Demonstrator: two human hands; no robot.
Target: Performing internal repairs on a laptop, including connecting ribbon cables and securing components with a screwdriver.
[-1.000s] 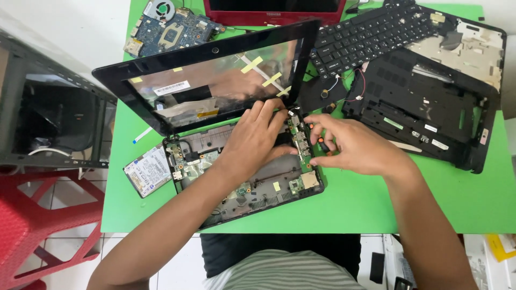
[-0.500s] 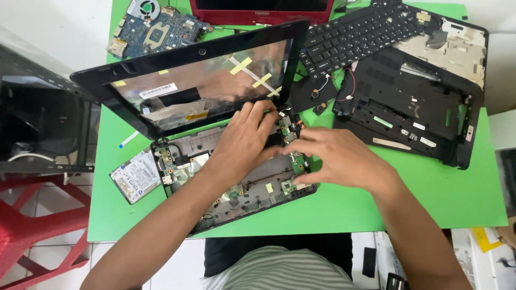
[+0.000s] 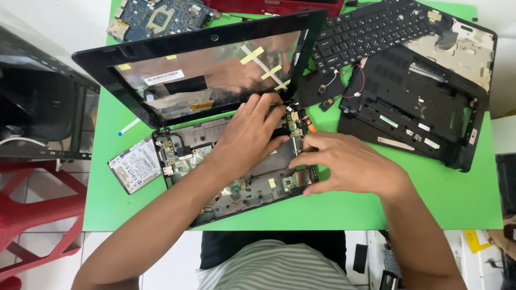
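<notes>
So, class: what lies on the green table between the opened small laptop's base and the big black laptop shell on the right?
Head view: between base and shell, only bare green table, with the right hand reaching over it.

Hidden and cut-off parts

Part of the opened laptop base is covered by the left hand; the red laptop at twelve o'clock is cropped.

A loose keyboard lies on the green tabletop beside a black laptop shell; a hard drive sits left, a red stool below.
</notes>
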